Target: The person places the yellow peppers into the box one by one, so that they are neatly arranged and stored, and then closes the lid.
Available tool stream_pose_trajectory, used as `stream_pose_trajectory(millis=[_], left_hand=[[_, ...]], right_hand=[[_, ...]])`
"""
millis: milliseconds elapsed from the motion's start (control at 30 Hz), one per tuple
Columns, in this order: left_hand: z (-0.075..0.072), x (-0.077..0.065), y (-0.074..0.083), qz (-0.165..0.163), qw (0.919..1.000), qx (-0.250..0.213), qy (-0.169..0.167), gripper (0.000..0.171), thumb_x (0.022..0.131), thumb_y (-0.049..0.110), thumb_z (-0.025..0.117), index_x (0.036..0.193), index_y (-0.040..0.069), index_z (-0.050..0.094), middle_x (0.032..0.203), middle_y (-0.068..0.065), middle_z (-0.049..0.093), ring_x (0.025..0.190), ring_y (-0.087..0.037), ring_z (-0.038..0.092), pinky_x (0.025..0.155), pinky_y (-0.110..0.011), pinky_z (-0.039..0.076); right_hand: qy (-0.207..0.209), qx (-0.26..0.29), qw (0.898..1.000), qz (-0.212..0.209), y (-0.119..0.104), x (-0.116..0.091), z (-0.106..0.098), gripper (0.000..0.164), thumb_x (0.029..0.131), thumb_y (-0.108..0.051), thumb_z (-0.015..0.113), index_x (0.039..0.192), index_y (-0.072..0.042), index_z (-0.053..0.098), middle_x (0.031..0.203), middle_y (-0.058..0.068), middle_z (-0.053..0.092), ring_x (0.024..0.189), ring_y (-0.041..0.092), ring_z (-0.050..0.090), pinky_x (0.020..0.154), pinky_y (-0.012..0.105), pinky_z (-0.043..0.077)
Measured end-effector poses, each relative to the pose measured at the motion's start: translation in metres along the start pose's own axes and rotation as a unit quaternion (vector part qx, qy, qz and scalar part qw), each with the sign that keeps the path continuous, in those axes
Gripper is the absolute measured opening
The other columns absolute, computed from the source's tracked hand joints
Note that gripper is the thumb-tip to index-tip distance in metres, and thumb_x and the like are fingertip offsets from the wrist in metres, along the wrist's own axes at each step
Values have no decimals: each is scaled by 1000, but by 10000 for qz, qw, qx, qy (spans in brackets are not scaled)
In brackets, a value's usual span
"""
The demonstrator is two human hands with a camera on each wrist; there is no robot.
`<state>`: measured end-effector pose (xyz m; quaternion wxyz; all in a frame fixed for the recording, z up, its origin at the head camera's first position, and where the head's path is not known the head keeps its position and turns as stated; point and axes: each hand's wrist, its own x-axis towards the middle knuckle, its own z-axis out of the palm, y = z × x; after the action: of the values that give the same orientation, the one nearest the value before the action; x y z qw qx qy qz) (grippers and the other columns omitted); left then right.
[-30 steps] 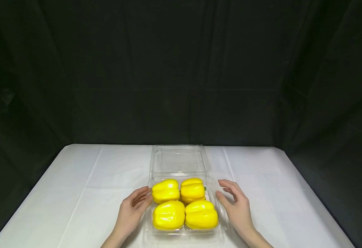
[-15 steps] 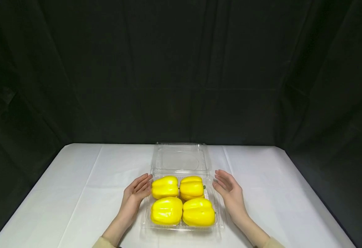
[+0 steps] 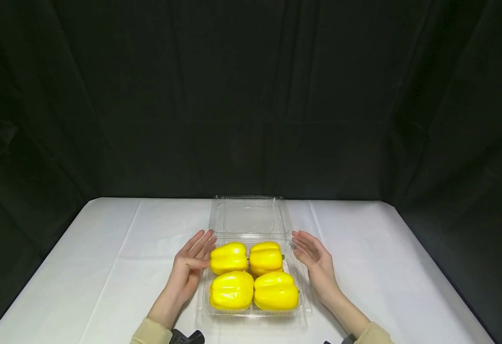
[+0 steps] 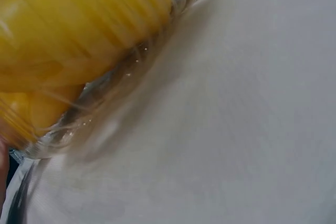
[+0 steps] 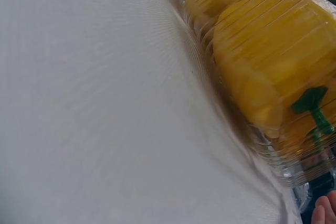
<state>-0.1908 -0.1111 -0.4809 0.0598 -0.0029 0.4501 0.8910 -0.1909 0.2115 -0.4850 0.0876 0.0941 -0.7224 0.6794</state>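
Note:
Several yellow bell peppers (image 3: 231,290) sit in the base of a clear plastic clamshell container (image 3: 254,313), whose lid (image 3: 249,217) is folded back, away from me. My left hand (image 3: 187,268) is along the container's left side, fingers stretched forward by the hinge, thumb pointing in at the rear left pepper (image 3: 228,258). On the opposite side, my right hand (image 3: 317,265) has its fingertips right at the rear right corner. The left wrist view shows a pepper (image 4: 68,24) through the ribbed wall. A green stem (image 5: 311,100) appears in the right wrist view.
A white cloth (image 3: 104,286) covers the table under the container. Black curtains (image 3: 242,95) hang behind the table and along both sides. A dark wrist device (image 3: 186,337) shows at the left sleeve (image 3: 152,332).
Both hands have slid forward along the container's sides toward the hinge, and their fingers have straightened. The container with its peppers appears slightly higher in the head view; its lid stays folded back.

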Motion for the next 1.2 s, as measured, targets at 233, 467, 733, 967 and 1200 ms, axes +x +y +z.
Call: stream_pose_trajectory(millis=[233,467,733,967,1200], left_hand=[[-3,-2,2,-79,9994,-206,-254,90,79,-24,46,158,7,18,162,-13,29,150,-28,30,116,-25,41],[-3,-3,3,-121,9987,-375,-310,89,80,-24,45,158,9,18,163,-11,28,151,-26,28,117,-24,40],[-3,-4,4,-156,9978,-537,-345,87,81,-25,42,158,8,20,163,-9,28,150,-25,29,119,-25,38],[-3,-6,4,-188,9979,-541,-289,84,82,-24,41,157,9,21,163,-9,29,148,-22,36,120,-26,37],[-3,-7,5,-227,9981,-517,-238,81,84,-24,41,157,8,23,163,-9,29,147,-21,36,120,-26,37]], right_hand=[[-50,356,9993,127,3,-2,1,52,98,-5,61,146,2,41,148,25,47,129,11,56,104,16,50],[-240,781,9964,235,3,-2,3,55,100,-5,58,148,5,35,153,26,41,132,11,54,108,18,47],[-423,1069,9934,61,3,-4,2,55,100,-2,54,150,5,31,155,27,36,136,15,51,112,23,44],[-435,1227,9915,0,2,-5,3,55,100,1,54,150,4,31,157,26,35,137,13,50,114,25,43],[-387,1290,9908,-96,2,-6,4,56,99,3,55,150,3,32,155,26,36,138,18,49,113,26,44]])
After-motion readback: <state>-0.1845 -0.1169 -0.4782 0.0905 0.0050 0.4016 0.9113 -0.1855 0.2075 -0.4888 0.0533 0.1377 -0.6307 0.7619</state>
